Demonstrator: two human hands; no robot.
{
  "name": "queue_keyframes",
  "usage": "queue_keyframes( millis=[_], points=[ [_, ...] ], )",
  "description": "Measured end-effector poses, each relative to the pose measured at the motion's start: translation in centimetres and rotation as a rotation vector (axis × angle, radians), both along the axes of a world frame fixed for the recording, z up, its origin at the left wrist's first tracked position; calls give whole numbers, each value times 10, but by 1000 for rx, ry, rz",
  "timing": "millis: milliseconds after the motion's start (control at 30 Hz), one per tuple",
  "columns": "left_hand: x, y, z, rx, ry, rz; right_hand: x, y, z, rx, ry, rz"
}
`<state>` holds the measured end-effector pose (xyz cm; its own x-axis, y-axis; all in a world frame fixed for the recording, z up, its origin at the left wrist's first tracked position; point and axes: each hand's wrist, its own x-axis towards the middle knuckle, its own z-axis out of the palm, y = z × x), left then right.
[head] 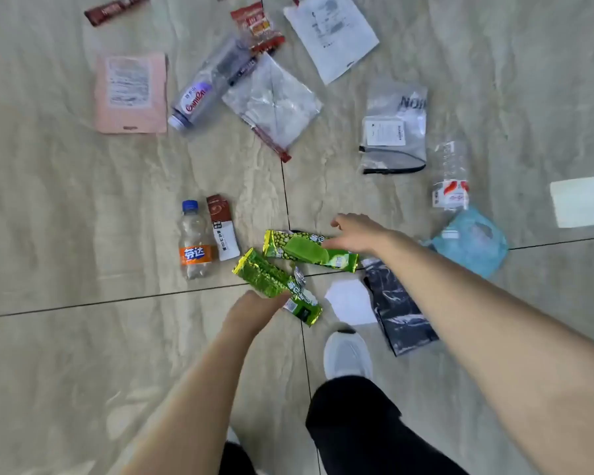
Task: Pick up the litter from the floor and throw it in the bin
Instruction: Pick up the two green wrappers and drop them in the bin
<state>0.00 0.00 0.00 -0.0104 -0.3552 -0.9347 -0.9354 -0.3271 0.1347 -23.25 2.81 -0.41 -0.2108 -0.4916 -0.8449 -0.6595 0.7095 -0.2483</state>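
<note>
Litter covers the floor: two green wrappers lie beside the orange-label bottle. Left hand pinches the nearer wrapper; right hand, open, touches the farther wrapper. Pinch edges firmly.

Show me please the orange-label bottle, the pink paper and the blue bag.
orange-label bottle (197, 242): head view, point on its clear body above the label.
pink paper (131, 93): head view, point on its middle.
blue bag (472, 243): head view, point on its middle.
</note>
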Motion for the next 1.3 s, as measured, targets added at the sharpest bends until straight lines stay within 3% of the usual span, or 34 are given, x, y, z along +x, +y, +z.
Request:
queue_keyframes(
  millis=[67,167,367,567,733,1000,1200,1300],
  points=[
    [-4,8,-35,118,23,198,5,-2,-32,-6,70,54],
    [-9,15,-83,253,-12,321,15,1,-76,-61,155,134],
    [-8,38,-124,95,-25,512,25,0,-106,-229,289,199],
    [0,46,-112,41,70,834,26,10,-106,-222,244,24],
    [7,10,-65,-103,153,736,33,9,-82,-220,64,-452],
    [53,-98,-19,-394,253,575,57,-40,-61,-323,-82,-730],
    [84,-137,-40,-391,230,472,79,-78,-66,-393,-174,-897],
    [89,-138,-56,-379,252,487,89,-115,-69,-456,-185,-851]
  ],
)
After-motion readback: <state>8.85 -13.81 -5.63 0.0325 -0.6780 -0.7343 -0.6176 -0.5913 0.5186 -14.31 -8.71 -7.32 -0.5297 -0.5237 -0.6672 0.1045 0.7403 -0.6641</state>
